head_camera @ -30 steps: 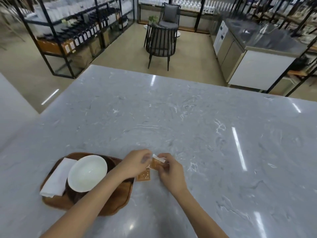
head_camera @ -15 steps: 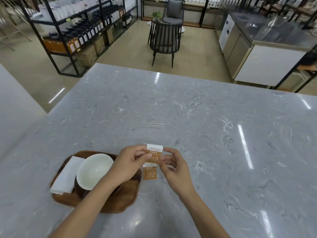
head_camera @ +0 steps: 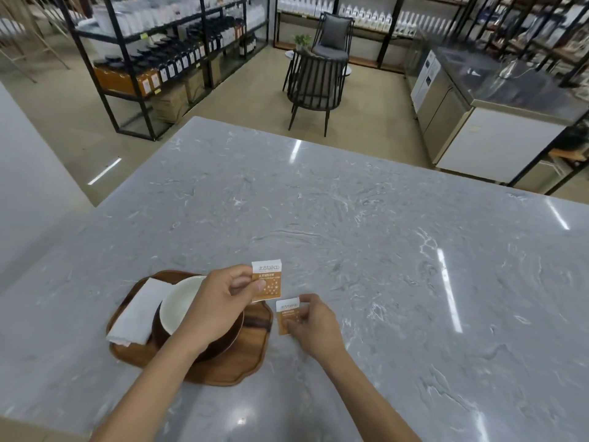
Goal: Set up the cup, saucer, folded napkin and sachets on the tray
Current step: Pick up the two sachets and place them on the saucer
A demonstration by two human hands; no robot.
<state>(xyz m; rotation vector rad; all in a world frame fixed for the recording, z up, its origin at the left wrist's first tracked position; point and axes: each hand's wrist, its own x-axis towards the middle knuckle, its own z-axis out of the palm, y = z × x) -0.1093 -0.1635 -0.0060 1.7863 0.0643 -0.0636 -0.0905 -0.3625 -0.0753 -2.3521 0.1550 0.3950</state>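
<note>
A dark wooden tray (head_camera: pixel 251 346) lies on the grey marble counter. On it rest a folded white napkin (head_camera: pixel 137 314) at the left and a white cup (head_camera: pixel 178 303) on a dark saucer (head_camera: pixel 229 336), partly hidden by my left arm. My left hand (head_camera: pixel 223 298) pinches an orange-and-white sachet (head_camera: pixel 267 280), held upright above the tray's right edge. My right hand (head_camera: pixel 314 323) grips a second sachet (head_camera: pixel 287 314) low over the counter, just right of the tray.
The marble counter (head_camera: pixel 366 250) stretches far ahead and to the right. Beyond its far edge stand a black chair (head_camera: pixel 314 81), black shelving with bottles (head_camera: pixel 165 65) at the left and a steel counter (head_camera: pixel 497 90) at the right.
My hands have drawn apart. The left hand lifted one sachet up and clear; the right hand took hold of the second sachet that lay on the counter.
</note>
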